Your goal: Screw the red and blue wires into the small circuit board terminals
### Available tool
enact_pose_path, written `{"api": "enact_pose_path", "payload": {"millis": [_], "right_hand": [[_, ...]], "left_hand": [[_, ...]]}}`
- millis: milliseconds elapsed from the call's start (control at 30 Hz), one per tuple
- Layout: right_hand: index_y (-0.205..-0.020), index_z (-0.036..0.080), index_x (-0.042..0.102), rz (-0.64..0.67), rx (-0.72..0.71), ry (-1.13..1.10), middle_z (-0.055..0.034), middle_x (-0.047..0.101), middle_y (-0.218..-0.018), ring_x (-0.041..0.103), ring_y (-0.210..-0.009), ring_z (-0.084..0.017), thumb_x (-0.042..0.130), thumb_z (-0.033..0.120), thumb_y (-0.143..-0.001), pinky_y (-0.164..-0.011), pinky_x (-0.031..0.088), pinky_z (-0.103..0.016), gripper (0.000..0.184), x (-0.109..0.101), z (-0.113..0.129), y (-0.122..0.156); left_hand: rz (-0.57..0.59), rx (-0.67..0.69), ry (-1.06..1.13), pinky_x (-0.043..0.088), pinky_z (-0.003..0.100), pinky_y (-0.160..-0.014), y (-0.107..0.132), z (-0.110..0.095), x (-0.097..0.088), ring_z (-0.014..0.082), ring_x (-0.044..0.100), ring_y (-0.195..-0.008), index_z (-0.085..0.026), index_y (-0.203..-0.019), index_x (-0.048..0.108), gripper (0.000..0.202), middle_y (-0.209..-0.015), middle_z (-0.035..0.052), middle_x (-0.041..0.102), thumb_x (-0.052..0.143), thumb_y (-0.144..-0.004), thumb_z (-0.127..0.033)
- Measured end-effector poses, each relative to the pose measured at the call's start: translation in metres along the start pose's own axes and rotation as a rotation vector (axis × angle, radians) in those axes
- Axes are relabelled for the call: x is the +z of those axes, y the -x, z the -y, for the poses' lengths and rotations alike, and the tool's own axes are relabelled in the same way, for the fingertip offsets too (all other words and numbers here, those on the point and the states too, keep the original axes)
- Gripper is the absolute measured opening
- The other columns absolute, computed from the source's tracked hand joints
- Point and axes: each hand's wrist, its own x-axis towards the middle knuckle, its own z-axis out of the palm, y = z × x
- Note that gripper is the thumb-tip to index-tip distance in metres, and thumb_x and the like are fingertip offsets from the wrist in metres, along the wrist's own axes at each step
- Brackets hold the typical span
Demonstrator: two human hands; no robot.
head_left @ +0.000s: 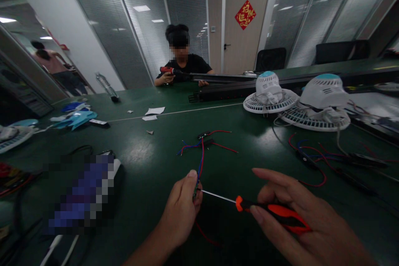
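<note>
My left hand (182, 199) pinches a small circuit board (196, 191) with red and blue wires (201, 162) leading away from it. Most of the board is hidden by my fingers. In my right hand (299, 208) lies an orange and black screwdriver (280, 214), its handle against the palm and the thumb on its neck. The thin metal shaft points left, and its tip meets the edge of the board. My right index finger is stretched out above the handle. Beyond my hands, small black modules (204, 135) with red and blue leads lie on the table.
The green table (140, 191) carries two white fan heads (324, 95) at right, with more wired modules (307, 160) nearby. A pixelated object (84, 195) lies at left, near a plastic bottle (106, 87) and paper scraps (155, 111). Across the table a person (187, 64) holds a red power tool (167, 70).
</note>
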Motion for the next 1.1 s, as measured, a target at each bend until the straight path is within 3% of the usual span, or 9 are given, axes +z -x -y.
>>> {"api": "enact_pose_path", "payload": {"millis": [200, 467, 633, 833, 1100], "right_hand": [[-0.122, 0.026, 0.044, -0.004, -0.009, 0.018, 0.0036, 0.068, -0.077, 0.069, -0.064, -0.011, 0.049, 0.025, -0.088, -0.056, 0.053, -0.017, 0.034, 0.0014, 0.0012, 0.0003], [-0.115, 0.024, 0.064, -0.098, 0.103, 0.167, -0.0032, 0.073, -0.075, 0.07, -0.061, -0.018, 0.046, 0.049, -0.088, -0.052, 0.057, -0.027, 0.041, 0.002, 0.0055, 0.0075], [-0.117, 0.023, 0.065, -0.004, 0.054, 0.172, 0.0002, 0.073, -0.06, 0.068, -0.048, -0.015, 0.039, 0.041, -0.094, -0.041, 0.054, -0.022, 0.039, 0.0017, 0.0022, 0.0029], [-0.12, 0.024, 0.061, 0.0, 0.037, 0.187, -0.0015, 0.077, -0.079, 0.071, -0.062, -0.017, 0.041, 0.036, -0.094, -0.051, 0.057, -0.024, 0.035, 0.0022, -0.0017, 0.0057], [-0.121, 0.023, 0.055, -0.003, 0.019, 0.125, -0.0014, 0.075, -0.073, 0.071, -0.061, -0.018, 0.043, 0.036, -0.093, -0.05, 0.055, -0.025, 0.033, 0.0033, -0.0026, 0.0052]], "left_hand": [[0.017, 0.017, 0.008, 0.03, 0.023, -0.039, 0.0015, 0.0011, 0.0001, 0.0094, 0.034, -0.038, -0.021, -0.054, 0.046, 0.059, -0.042, -0.0071, 0.036, 0.051, -0.065, -0.079], [-0.008, 0.008, -0.002, 0.031, 0.023, -0.039, 0.002, 0.0029, 0.0001, 0.0105, 0.037, -0.041, -0.021, -0.055, 0.047, 0.059, -0.044, -0.0061, 0.038, 0.053, -0.064, -0.079], [-0.006, 0.003, 0.013, 0.031, 0.023, -0.038, 0.0012, -0.0001, 0.0007, 0.0099, 0.036, -0.038, -0.021, -0.054, 0.046, 0.059, -0.043, -0.0065, 0.037, 0.051, -0.066, -0.079], [-0.001, 0.009, -0.004, 0.032, 0.023, -0.04, 0.0015, -0.0015, 0.0014, 0.0086, 0.033, -0.037, -0.021, -0.053, 0.045, 0.062, -0.041, -0.0072, 0.036, 0.051, -0.06, -0.082], [-0.031, -0.028, 0.012, 0.028, 0.023, -0.038, 0.0033, -0.0025, 0.0028, 0.0093, 0.034, -0.038, -0.021, -0.057, 0.048, 0.06, -0.042, -0.0075, 0.038, 0.052, -0.062, -0.08]]}}
